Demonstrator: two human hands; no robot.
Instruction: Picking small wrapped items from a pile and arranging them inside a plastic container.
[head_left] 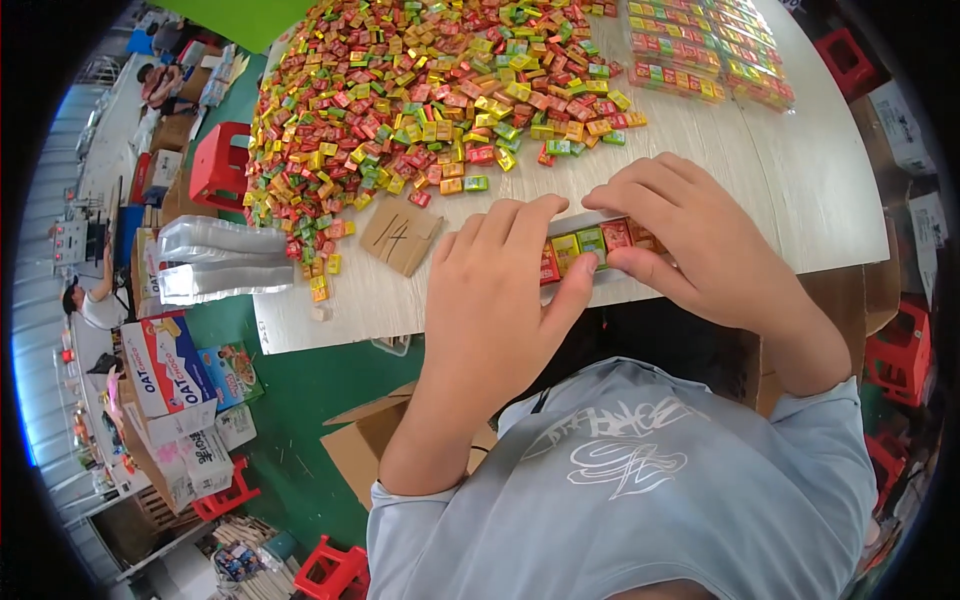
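At the near edge of the table, a clear plastic tray (622,291) holds a row of small wrapped candies (590,241) in red, yellow, green and orange. My left hand (495,280) curls round the tray's left end, its thumb pressing on the candies near the middle. My right hand (695,245) grips the right end, fingers over the far side and thumb at the near side. The fingers hide both tray ends. Beyond them spreads a big heap of loose wrapped candies (430,90). A brown cardboard piece with handwriting (398,236) lies left of my left hand.
Stacked empty clear trays (222,262) sit at the table's left edge. Filled packs of candies (705,50) are stacked at the far right. An open cardboard box (365,440) stands below the table. Red stools (220,165) and cartons (165,365) surround it; other people are far left.
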